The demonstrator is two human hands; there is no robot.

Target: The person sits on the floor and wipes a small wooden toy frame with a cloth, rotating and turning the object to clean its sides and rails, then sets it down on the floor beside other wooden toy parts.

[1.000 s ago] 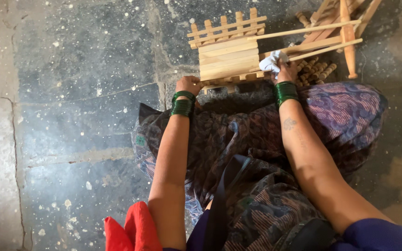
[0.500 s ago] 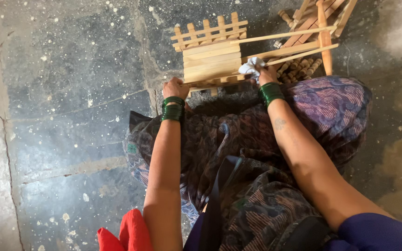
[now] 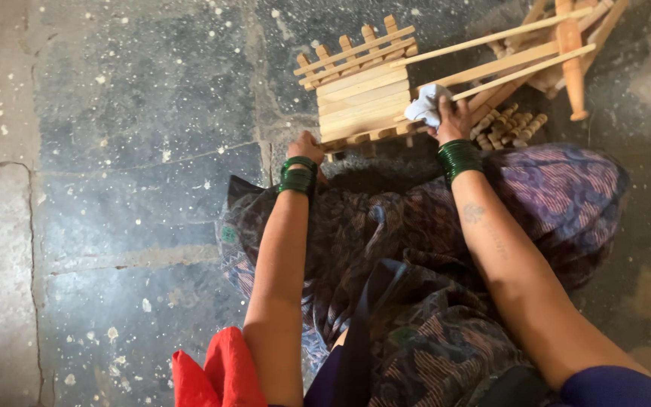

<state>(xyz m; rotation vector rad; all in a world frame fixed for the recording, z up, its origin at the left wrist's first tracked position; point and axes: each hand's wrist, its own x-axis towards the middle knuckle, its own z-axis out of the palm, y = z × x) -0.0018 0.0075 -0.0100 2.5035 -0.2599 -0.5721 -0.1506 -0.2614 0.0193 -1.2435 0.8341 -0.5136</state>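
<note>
Gripping the near-left corner of the pale wooden slatted toy cart (image 3: 362, 98) on the grey stone floor (image 3: 145, 151), my left hand (image 3: 307, 145) steadies it. Right hand (image 3: 453, 120) clutches a crumpled white cloth (image 3: 425, 104) against its right side, near small wooden pegs (image 3: 510, 128).

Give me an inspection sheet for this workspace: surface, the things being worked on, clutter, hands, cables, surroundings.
Surface: dark stone floor, speckled with pale flecks, cracked at left.
Job's things: small wooden slatted cart with long poles, on the floor; white cloth against it.
Clutter: short wooden pegs heaped beside the cart; more wooden parts behind it.
Hands: left hand at the cart's near edge; right hand holding the cloth; green bangles on both wrists.
Cables: nothing seen.
Surroundings: patterned purple garment over the lap; red fabric at bottom.
</note>
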